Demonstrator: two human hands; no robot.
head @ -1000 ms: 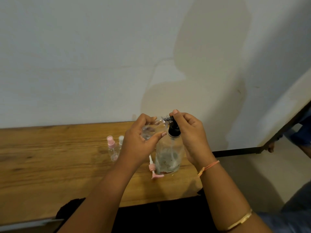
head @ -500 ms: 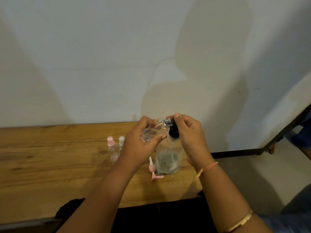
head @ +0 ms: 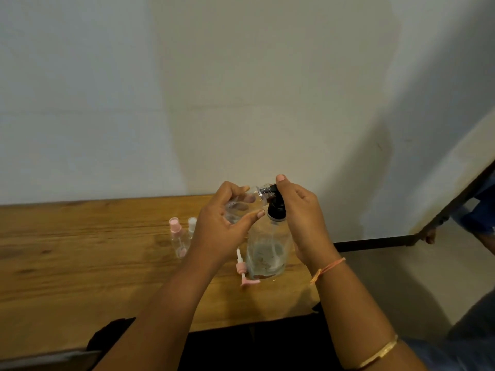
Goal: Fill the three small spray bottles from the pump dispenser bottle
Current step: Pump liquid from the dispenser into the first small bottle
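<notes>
Since half a second ago, the top fingertip of the right hand (head: 300, 218) has come up a tiny bit; little else has moved. The right hand curls round the black pump top of the big see-through pump bottle (head: 269, 253). That bottle stands upright on the brown wooden surface (head: 80, 263). It is round and shiny, with a little cloudy liquid low inside.

The left hand (head: 222, 228) holds a small see-through spray bottle (head: 241, 207) tipped sideways, just left of the pump top, its open neck at the spout.

Further left of the big bottle stand a small bottle with a pink cap (head: 175, 228) and a small bottle with a pale cap (head: 192, 223). A pink spray top with a thin white tube (head: 242, 269) lies just beside the big bottle's left bottom edge.
</notes>
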